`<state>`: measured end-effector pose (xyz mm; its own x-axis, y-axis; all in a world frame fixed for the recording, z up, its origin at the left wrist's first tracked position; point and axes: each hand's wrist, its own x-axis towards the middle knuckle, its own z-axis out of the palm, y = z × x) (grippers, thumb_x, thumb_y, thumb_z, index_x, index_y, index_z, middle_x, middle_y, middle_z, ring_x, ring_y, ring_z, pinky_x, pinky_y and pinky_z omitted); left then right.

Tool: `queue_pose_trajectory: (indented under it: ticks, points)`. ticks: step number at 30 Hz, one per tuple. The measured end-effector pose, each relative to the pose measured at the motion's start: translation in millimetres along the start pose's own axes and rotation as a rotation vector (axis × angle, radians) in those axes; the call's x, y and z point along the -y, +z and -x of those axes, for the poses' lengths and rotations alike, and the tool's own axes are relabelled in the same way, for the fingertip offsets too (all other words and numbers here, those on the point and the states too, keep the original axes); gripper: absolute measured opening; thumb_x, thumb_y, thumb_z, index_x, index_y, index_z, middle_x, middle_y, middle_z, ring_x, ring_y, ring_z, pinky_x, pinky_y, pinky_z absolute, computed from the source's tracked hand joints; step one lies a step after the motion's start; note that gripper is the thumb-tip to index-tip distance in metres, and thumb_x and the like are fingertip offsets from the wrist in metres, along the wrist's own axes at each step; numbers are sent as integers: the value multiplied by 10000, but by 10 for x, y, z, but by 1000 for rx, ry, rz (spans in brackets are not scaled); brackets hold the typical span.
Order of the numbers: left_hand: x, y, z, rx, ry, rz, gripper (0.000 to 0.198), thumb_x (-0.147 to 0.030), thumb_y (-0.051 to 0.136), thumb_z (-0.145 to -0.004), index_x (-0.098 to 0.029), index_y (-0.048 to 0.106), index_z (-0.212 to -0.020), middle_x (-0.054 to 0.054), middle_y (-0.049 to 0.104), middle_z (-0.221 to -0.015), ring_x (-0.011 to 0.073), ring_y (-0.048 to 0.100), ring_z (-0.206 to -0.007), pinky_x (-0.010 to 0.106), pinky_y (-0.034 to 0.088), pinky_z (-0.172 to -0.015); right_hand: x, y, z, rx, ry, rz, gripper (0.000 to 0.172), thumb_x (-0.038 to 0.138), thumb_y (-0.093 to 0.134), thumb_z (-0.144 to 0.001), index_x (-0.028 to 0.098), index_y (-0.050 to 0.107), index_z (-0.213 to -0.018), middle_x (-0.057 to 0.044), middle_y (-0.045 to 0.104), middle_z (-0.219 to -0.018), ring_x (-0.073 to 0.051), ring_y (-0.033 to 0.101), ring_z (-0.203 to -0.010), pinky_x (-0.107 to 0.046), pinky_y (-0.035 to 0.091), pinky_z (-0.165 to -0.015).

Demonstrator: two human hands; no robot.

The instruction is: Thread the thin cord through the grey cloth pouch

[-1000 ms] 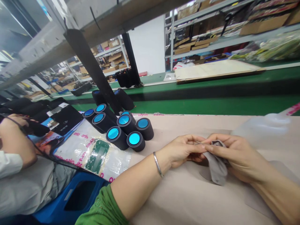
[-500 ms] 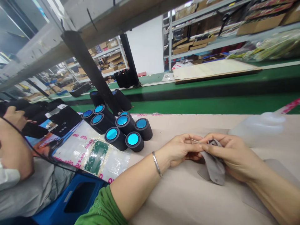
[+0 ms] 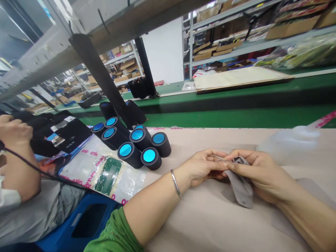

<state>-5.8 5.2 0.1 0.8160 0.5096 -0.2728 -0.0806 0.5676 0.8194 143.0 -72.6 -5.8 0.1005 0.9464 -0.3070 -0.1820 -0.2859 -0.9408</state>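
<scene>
A beige counter [image 3: 210, 224] fills the foreground from 4 to 8 o'clock. Beyond it, toward 12 o'clock, runs a green belt [image 3: 236, 117] bearing a flat board [image 3: 241, 78]. A dark post [image 3: 101, 78] slants up at 11 o'clock under a grey beam [image 3: 78, 38]. Metal shelves [image 3: 236, 42] of cartons stand at 1 o'clock beside a white wall [image 3: 165, 52].

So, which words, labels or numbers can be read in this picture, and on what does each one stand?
Nothing can be read for certain.
Pink print on the clear plastic bag: upside down and blurred.
White mark on the black box: too small.
Pink print on the tape: blurred.
</scene>
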Motion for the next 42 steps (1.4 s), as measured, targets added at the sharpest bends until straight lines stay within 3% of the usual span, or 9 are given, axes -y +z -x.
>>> queue_pose_trajectory:
  ticks: [23,42]
  points:
    - [12,-8,-7,11,2,4,531,-287,865,-516,-152,562,-931,8,613,-744,100,578,-584,258,440,-607,39,15,35,-5,17,-23,730,353,864,-435,59,414,-929,-154,495,-796,-192,498,-618,-151,397,-506]
    - [6,-14,0,17,6,-2,570,-304,869,-511,-155,549,-958,3,612,-746,102,568,-591,274,434,-629,56,38,30,-11,9,13,733,391,860,-436,60,421,-921,-142,494,-792,-174,484,-603,-142,384,-497]
